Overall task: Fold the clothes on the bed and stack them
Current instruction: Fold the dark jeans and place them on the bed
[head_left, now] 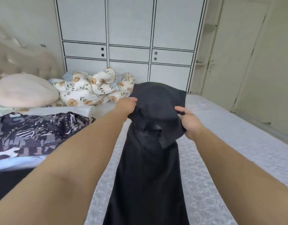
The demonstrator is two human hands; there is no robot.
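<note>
While both bare arms reach out over the bed [229, 143], a black garment [149, 168] hangs between them, its top bunched and lifted above the mattress and the rest falling toward the near edge in a long, narrow, smooth drape of soft matte cloth. The left hand [127, 105] grips the upper left of the bunched part, fingers curled into the fabric; the right hand [188, 120] pinches the upper right edge, thumb and fingers closed on a fold. Between the two hands the cloth puckers into a rounded, hood-like lump with a deep crease in its middle. Under it the bed wears a pale grey cover with a mottled, slightly nubbly surface. On the left, on the same bed, lies a crumpled patterned garment [37, 135] in dark purple, grey and white, with a slick sheen and jagged print, resting on a light blue sheet [14, 163]. Farther off to the left sits a plump, round cream pillow [24, 90] against a tufted beige headboard [23, 64], and just beside it a heaped quilt [94, 90], white with tan flowers and small green leaves, puffy and rumpled. Across the far wall stands a white wardrobe [130, 33] of flat panels outlined in thin black lines, with small dark round knobs on its lower doors. On the right is a plain cream door [234, 59].
</note>
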